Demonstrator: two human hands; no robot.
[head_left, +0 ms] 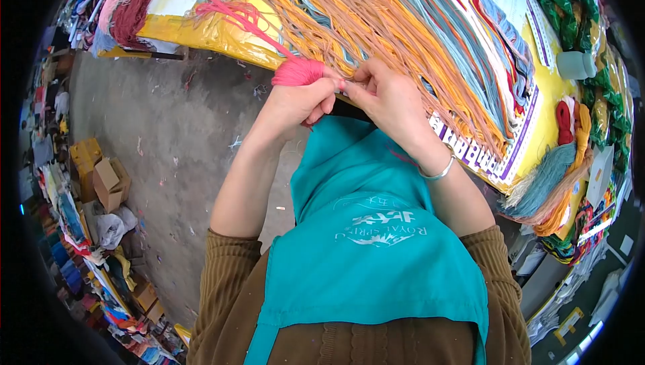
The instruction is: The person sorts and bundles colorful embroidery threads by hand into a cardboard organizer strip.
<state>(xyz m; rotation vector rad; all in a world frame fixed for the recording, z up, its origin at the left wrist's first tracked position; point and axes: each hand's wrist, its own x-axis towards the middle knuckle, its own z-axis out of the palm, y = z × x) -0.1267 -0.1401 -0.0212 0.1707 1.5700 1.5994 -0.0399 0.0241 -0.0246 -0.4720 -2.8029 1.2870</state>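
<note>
A bundle of pink thread (pixel 299 71) is gripped in my left hand (pixel 302 100), its strands running up and left onto the table. My right hand (pixel 390 96) meets the left at the table's front edge, thumb and forefinger pinched at the end of the pink bundle. What exactly lies between those fingertips is too small to tell. Just beyond both hands, long orange and tan threads (pixel 376 22) lie across the table, with blue, white and red threads (pixel 463 42) to their right.
The yellow-covered table edge (pixel 201 34) runs across in front of me. Pink and dark red skeins (pixel 138 9) lie at the far left. A pale green cup (pixel 576 65) stands at the right, near hanging skeins (pixel 551 170). Cardboard boxes (pixel 111 184) are on the floor at left.
</note>
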